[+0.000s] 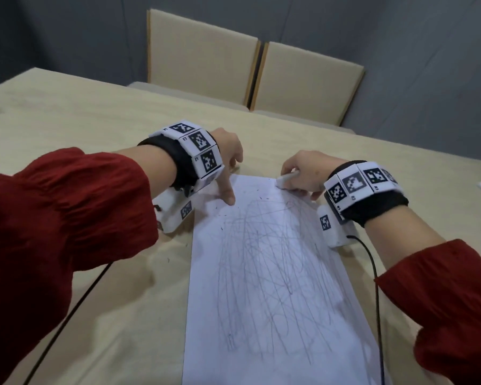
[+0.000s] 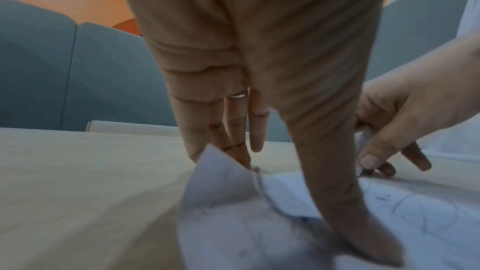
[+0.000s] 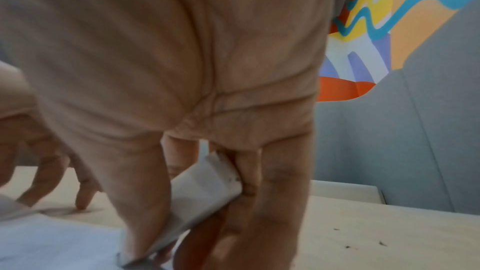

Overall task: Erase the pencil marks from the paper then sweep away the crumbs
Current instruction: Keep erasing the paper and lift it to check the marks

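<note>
eraser (image 1: pixel 285 179) in right hand (image 1: pixel 303 173) grip, tip on paper (image 1: pixel 272 273) corner.

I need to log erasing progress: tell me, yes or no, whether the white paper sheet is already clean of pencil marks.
No: grey pencil scribbles cover most of the white paper sheet in the head view.

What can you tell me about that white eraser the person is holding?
The eraser is a white, oblong block with grey smudges on its end and edges, looking soft and worn. The right hand grips it between thumb and fingers, tilted, with its lower end down on the far right corner of the paper. Its upper end pokes out past the fingers. Dark crumbs lie scattered on the sheet nearby.
</note>
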